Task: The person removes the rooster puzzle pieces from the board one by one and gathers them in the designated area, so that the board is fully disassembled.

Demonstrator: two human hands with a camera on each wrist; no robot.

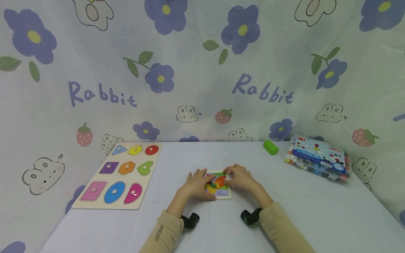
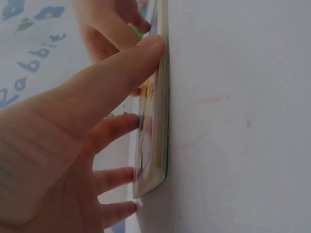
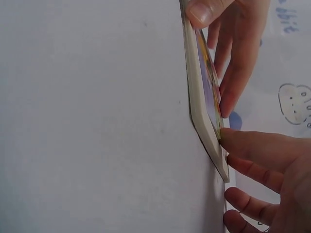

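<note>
A small jigsaw puzzle (image 1: pixel 223 193) with a colourful picture and a pale frame lies flat on the table. On its left side, my left hand (image 1: pixel 195 184) rests with fairly straight, spread fingers. The left thumb (image 2: pixel 131 60) lies across the near rim in the left wrist view. From the right, my right hand (image 1: pixel 241 177) holds the puzzle near its upper right corner with bent thumb and forefinger. In the right wrist view the right thumb (image 3: pixel 252 143) touches the picture's edge; the other right fingers are beyond the rim. Both hands cover parts of the picture.
A wooden shape board (image 1: pixel 142 182) with knobbed coloured pieces lies to the left. At the back right are a green block (image 1: pixel 270 147) and a clear plastic case (image 1: pixel 319 158) of coloured parts. A printed cloth (image 1: pixel 202 80) hangs behind the white table (image 1: pixel 316 211).
</note>
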